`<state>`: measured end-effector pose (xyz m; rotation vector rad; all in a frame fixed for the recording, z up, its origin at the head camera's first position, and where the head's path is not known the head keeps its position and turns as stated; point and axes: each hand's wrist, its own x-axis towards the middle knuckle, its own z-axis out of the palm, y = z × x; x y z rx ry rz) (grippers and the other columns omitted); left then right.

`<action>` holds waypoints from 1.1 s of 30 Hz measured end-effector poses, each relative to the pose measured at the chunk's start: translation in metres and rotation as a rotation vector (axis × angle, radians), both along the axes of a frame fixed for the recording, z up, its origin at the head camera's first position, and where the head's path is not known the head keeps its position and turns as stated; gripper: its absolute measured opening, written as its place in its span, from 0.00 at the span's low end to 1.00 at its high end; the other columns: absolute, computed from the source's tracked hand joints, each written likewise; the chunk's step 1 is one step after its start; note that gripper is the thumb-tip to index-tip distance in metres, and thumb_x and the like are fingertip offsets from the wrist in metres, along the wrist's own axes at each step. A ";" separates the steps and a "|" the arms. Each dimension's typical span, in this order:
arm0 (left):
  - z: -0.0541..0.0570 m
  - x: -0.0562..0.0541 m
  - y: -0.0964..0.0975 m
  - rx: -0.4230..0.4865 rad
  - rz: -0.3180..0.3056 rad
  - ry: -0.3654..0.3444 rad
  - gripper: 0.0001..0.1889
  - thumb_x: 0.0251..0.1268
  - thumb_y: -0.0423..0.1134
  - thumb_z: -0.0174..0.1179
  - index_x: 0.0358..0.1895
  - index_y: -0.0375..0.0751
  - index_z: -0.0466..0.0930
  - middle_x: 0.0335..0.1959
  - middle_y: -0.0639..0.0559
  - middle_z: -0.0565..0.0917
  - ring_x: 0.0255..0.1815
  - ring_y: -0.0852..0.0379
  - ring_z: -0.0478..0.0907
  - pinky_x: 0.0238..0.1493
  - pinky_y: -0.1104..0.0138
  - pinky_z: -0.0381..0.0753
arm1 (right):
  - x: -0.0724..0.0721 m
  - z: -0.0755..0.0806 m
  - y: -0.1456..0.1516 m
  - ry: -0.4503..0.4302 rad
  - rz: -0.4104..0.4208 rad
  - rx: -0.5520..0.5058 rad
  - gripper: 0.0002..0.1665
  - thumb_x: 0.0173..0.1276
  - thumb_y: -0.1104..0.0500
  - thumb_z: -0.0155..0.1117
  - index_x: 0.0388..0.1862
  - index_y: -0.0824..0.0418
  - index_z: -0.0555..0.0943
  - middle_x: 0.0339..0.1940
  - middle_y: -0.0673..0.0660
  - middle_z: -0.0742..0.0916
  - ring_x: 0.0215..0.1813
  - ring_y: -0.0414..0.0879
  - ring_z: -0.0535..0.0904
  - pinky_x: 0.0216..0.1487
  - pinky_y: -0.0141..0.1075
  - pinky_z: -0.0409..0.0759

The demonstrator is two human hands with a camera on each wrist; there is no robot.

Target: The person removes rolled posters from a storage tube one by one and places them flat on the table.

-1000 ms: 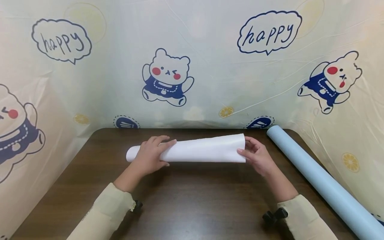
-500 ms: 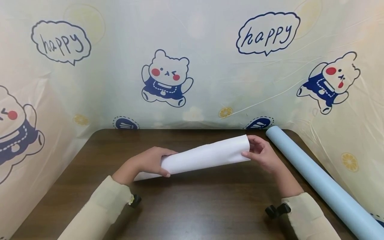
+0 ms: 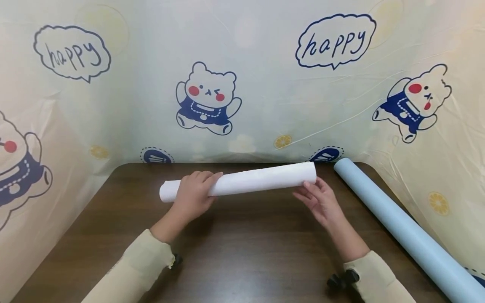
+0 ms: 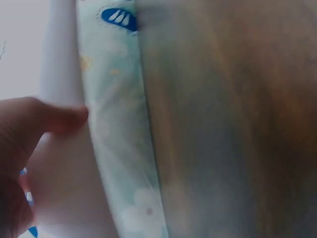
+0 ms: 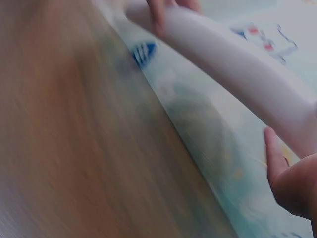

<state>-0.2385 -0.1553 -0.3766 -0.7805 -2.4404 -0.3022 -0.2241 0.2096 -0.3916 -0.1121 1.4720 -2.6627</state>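
A white paper roll (image 3: 261,180) is held off the table, its right end a little higher than its left. My left hand (image 3: 195,193) grips it near the left end; in the left wrist view the thumb (image 4: 64,119) lies across the white roll (image 4: 64,74). Under the roll's right end is my right hand (image 3: 322,202), fingers extended and thumb tip at the lower edge; whether it touches is hard to tell. The right wrist view shows this hand (image 5: 292,183) below the roll (image 5: 233,59).
A long light blue roll (image 3: 398,223) lies slanting along the right side of the brown table (image 3: 242,252). Behind the table hangs a pale printed cloth (image 3: 265,92) with bears, which also covers both sides.
The white roll's flared right end is now narrower. Its left end has risen from its lower tilt half a second ago. My right hand has slipped from that end to just below it.
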 end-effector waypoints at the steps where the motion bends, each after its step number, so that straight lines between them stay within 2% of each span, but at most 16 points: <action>1: -0.002 0.000 0.003 0.013 -0.002 0.063 0.36 0.41 0.38 0.80 0.60 0.44 0.77 0.47 0.43 0.83 0.47 0.42 0.78 0.41 0.48 0.78 | 0.002 0.000 -0.006 -0.029 -0.005 -0.077 0.27 0.72 0.64 0.58 0.66 0.58 0.61 0.55 0.56 0.79 0.53 0.51 0.81 0.56 0.48 0.78; 4: -0.008 0.001 0.011 0.040 0.005 0.216 0.32 0.44 0.35 0.78 0.58 0.44 0.77 0.47 0.43 0.83 0.48 0.42 0.78 0.42 0.47 0.76 | 0.006 0.001 -0.020 -0.071 -0.038 -0.233 0.26 0.73 0.61 0.57 0.66 0.55 0.62 0.55 0.54 0.80 0.54 0.51 0.81 0.56 0.49 0.78; 6: -0.010 0.001 0.016 0.038 0.016 0.276 0.30 0.45 0.35 0.77 0.57 0.43 0.77 0.47 0.42 0.82 0.47 0.42 0.78 0.42 0.48 0.76 | 0.007 0.004 -0.027 -0.075 -0.085 -0.284 0.27 0.72 0.59 0.59 0.66 0.53 0.62 0.54 0.55 0.80 0.52 0.50 0.81 0.55 0.49 0.79; 8: -0.011 0.002 0.020 0.016 0.029 0.285 0.31 0.45 0.36 0.78 0.56 0.42 0.77 0.46 0.43 0.82 0.47 0.42 0.78 0.40 0.48 0.77 | 0.006 0.006 -0.032 -0.069 -0.135 -0.303 0.27 0.71 0.59 0.60 0.65 0.52 0.63 0.52 0.55 0.81 0.49 0.49 0.83 0.52 0.48 0.80; 10: -0.010 0.003 0.023 -0.017 0.027 0.244 0.34 0.40 0.38 0.80 0.56 0.41 0.76 0.45 0.42 0.82 0.45 0.42 0.78 0.37 0.49 0.78 | 0.003 0.009 -0.034 -0.063 -0.186 -0.310 0.27 0.70 0.61 0.62 0.64 0.52 0.64 0.50 0.55 0.81 0.45 0.48 0.83 0.49 0.47 0.82; 12: -0.007 0.005 0.025 -0.056 0.022 0.146 0.39 0.36 0.40 0.83 0.57 0.42 0.74 0.46 0.43 0.81 0.44 0.43 0.78 0.35 0.50 0.78 | 0.001 0.010 -0.035 -0.051 -0.234 -0.305 0.27 0.69 0.63 0.63 0.63 0.51 0.66 0.49 0.55 0.81 0.43 0.48 0.84 0.44 0.47 0.84; 14: -0.003 0.007 0.026 -0.084 0.015 0.021 0.41 0.37 0.42 0.82 0.60 0.43 0.72 0.49 0.43 0.80 0.46 0.43 0.77 0.36 0.50 0.79 | -0.002 0.011 -0.034 -0.027 -0.271 -0.294 0.27 0.68 0.65 0.63 0.62 0.51 0.67 0.49 0.55 0.80 0.42 0.47 0.84 0.40 0.45 0.85; 18: 0.010 0.005 0.025 -0.096 0.001 -0.258 0.40 0.46 0.43 0.78 0.66 0.45 0.70 0.56 0.44 0.80 0.51 0.43 0.76 0.46 0.49 0.79 | -0.009 0.013 -0.029 0.067 -0.291 -0.263 0.25 0.68 0.68 0.61 0.61 0.53 0.68 0.47 0.56 0.80 0.41 0.47 0.85 0.36 0.43 0.85; 21: 0.020 -0.001 0.024 -0.091 -0.039 -0.455 0.38 0.51 0.43 0.74 0.68 0.46 0.70 0.58 0.45 0.80 0.53 0.46 0.76 0.53 0.50 0.76 | -0.015 0.015 -0.023 0.143 -0.278 -0.246 0.25 0.68 0.69 0.61 0.61 0.55 0.68 0.46 0.56 0.81 0.42 0.48 0.85 0.35 0.43 0.85; 24: 0.026 -0.010 0.023 -0.062 -0.110 -0.657 0.36 0.55 0.42 0.71 0.69 0.48 0.68 0.61 0.47 0.78 0.54 0.50 0.75 0.58 0.52 0.74 | -0.020 0.015 -0.015 0.181 -0.276 -0.237 0.27 0.68 0.68 0.62 0.62 0.55 0.67 0.46 0.56 0.82 0.42 0.48 0.86 0.35 0.42 0.85; 27: 0.031 -0.017 0.023 -0.018 -0.170 -0.846 0.37 0.57 0.40 0.70 0.71 0.52 0.65 0.63 0.48 0.75 0.56 0.50 0.74 0.60 0.51 0.73 | -0.025 0.014 -0.009 0.181 -0.278 -0.233 0.26 0.68 0.67 0.62 0.62 0.56 0.67 0.47 0.56 0.82 0.43 0.48 0.86 0.36 0.42 0.85; 29: 0.033 -0.020 0.024 0.035 -0.176 -0.972 0.37 0.58 0.39 0.70 0.71 0.56 0.64 0.63 0.50 0.74 0.58 0.51 0.72 0.61 0.52 0.71 | -0.028 0.014 -0.007 0.176 -0.269 -0.239 0.25 0.69 0.66 0.61 0.62 0.56 0.67 0.48 0.56 0.82 0.45 0.48 0.85 0.38 0.41 0.85; 31: 0.033 -0.021 0.026 0.077 -0.180 -1.053 0.38 0.57 0.38 0.70 0.71 0.56 0.63 0.63 0.50 0.73 0.60 0.51 0.70 0.62 0.52 0.71 | -0.031 0.014 -0.008 0.174 -0.250 -0.236 0.23 0.70 0.66 0.60 0.61 0.58 0.66 0.48 0.56 0.82 0.44 0.47 0.84 0.41 0.40 0.85; 33: 0.033 -0.021 0.028 0.106 -0.187 -1.085 0.38 0.57 0.38 0.71 0.71 0.55 0.63 0.63 0.50 0.73 0.61 0.50 0.70 0.62 0.53 0.71 | -0.034 0.014 -0.011 0.167 -0.212 -0.218 0.22 0.72 0.66 0.58 0.61 0.58 0.64 0.46 0.55 0.82 0.43 0.47 0.84 0.43 0.41 0.84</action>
